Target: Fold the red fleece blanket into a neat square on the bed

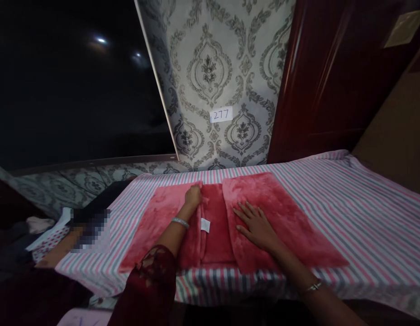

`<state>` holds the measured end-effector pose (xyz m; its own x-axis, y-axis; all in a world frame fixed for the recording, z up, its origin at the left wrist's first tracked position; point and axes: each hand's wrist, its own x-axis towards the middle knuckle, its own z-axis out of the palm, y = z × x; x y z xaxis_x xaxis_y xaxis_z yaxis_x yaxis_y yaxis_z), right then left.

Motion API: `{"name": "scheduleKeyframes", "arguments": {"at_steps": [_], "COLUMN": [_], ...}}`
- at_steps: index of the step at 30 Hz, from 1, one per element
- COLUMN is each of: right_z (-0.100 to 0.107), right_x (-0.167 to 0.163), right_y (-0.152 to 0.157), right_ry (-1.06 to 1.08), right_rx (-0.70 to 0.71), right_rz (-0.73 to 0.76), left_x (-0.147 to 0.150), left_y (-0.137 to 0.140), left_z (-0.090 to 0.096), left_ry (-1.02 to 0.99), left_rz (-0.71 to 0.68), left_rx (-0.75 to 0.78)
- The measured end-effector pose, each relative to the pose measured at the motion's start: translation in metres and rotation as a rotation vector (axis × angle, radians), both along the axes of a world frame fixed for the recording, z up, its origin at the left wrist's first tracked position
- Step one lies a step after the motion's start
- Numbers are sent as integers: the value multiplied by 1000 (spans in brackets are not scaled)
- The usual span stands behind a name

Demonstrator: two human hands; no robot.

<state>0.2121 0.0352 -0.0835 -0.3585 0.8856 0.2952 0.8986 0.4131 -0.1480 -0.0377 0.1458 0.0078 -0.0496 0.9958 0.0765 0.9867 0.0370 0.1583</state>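
A plush pinkish-red blanket (pixel 271 217) lies spread on a striped cloth, its two sides folded inward with a darker strip showing between them. At the far inner edge of the left fold, my left hand (pixel 193 196) is closed, gripping the blanket's edge. My right hand (pixel 257 226) rests flat on the right fold with its fingers spread. A small white label (pixel 205 225) sticks out from the left fold's inner edge, below my left hand.
A pink, white and grey striped cloth (pixel 366 217) covers the table. Behind it stand a patterned wall with a paper marked 277 (pixel 221 114), a dark screen (pixel 77 90) and a dark red door panel (pixel 318 81). Clothes (pixel 50 242) and a blurred patch are at left.
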Motion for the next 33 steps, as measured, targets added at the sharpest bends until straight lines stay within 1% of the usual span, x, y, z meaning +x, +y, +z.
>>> {"name": "scheduleKeyframes", "arguments": {"at_steps": [3,5,7,9,12,15,18,20,23,26,28,29,33], "right_z": [1,1,3,5,9,12,10,8,5,4,4,4,5], "right_x": [0,-1,-1,-1,-1,-1,0,1,1,2,1,1,3], "right_y": [0,0,-1,-2,-3,-4,-3,-2,-2,-2,-3,-3,-3], "right_ry": [7,14,18,21,20,16,16,11,6,-3,-9,-11,-4], "right_rx": [-6,-7,-11,-21,-44,-58,-52,-52,-44,-30,-28,-27,-26], "right_rz": [-7,-10,-10,-10,-12,-9,-8,-12,-14,-15,-19,-20,-9], "left_x": [4,12,23,33,39,34,26,24,27,30,30,30,18], "left_y": [4,7,7,5,-2,-10,-23,-36,-54,-62,-61,-59,-52], "left_z": [14,17,12,2,-9,-5,-2,-11,-35,-55,-60,-59,-47], "left_ry": [-6,-8,-6,2,15,11,14,38,100,111,52,-25,-446], "left_rz": [18,6,-21,-53,-75,-82,-126,-168,-228,-249,-244,-243,-278], "left_rx": [50,68,55,30,25,40,68,40,-14,32,53,55,33]}}
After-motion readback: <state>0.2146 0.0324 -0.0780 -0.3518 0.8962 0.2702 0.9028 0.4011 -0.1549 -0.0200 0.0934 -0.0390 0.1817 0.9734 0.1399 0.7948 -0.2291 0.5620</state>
